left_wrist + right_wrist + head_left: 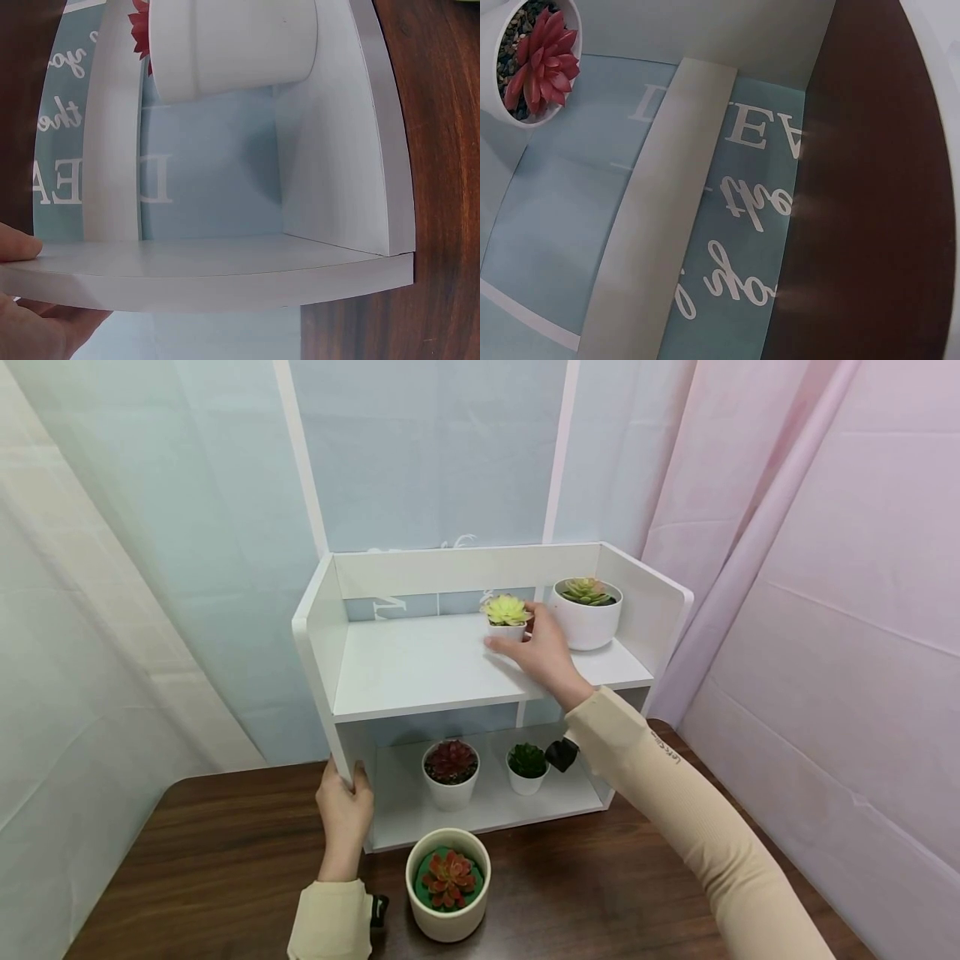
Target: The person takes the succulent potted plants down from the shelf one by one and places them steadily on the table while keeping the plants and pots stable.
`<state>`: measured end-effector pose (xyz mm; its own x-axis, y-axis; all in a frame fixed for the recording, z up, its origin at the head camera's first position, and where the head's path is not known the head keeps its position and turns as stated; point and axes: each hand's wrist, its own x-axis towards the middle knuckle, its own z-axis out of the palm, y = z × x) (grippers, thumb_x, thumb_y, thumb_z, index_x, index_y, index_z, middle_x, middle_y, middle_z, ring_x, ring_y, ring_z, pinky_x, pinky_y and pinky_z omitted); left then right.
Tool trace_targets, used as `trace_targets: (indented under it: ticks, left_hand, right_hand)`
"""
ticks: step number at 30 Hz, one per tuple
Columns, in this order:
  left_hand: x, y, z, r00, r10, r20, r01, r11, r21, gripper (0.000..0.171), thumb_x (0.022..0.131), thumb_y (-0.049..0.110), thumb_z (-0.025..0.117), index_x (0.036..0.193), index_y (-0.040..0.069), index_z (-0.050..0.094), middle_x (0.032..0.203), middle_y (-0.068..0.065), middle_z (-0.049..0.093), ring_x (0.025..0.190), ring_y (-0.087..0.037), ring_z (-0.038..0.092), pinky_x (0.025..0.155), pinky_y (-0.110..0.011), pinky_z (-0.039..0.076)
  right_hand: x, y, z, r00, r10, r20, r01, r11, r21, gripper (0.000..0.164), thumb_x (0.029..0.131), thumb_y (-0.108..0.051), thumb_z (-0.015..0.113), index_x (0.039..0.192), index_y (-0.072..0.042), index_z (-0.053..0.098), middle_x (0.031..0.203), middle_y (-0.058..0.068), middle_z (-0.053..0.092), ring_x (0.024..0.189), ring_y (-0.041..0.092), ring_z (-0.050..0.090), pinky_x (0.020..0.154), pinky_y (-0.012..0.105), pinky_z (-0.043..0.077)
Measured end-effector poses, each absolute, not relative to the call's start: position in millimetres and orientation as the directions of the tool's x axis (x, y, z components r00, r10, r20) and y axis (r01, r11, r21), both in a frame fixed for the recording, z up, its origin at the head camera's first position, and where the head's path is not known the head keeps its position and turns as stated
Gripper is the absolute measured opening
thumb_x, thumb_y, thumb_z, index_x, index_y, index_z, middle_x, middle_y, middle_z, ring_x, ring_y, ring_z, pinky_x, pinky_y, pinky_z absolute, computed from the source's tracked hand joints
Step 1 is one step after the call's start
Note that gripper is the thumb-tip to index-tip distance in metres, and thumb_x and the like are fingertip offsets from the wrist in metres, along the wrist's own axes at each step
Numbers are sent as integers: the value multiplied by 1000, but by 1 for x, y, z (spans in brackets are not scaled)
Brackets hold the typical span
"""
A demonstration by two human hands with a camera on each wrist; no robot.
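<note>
On the upper board of a white two-tier shelf [405,664], my right hand [542,647] holds a small white pot with a yellow-green succulent [506,614], thumb in front and fingers on its right side. Whether the pot's base touches the board I cannot tell. My left hand [345,806] grips the shelf's left side panel near its lower front edge; in the left wrist view, thumb and fingers [16,244] lie on either side of that panel [210,289]. Just right of my right hand stands a larger white pot with a green succulent [587,618]. The right wrist view does not show the hand.
A white pot with a dark red succulent [450,777] and a small pot with a dark green succulent [527,770] stand on the lower board. In front of the shelf, a cream pot with an orange-red succulent [447,893] sits on the brown wooden table [225,860]. Curtains hang behind.
</note>
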<state>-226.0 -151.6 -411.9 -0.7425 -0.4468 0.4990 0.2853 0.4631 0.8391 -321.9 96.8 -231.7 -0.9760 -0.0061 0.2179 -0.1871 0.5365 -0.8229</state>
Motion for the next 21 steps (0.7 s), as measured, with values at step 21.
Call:
trace_targets:
  ticks: [21]
  left_hand:
    - [-225,-151,-412,-748,-442,494,291,451,844,28,92,-5,49,119,-13,55,114,-36,60,105,-52,58,79,-66,47]
  right_hand:
    - [-320,98,-230,-978,-4,207,-174,556,-813,84,83,-32,75,147,-4,28,143,16,42,120,27,47,102,41,39]
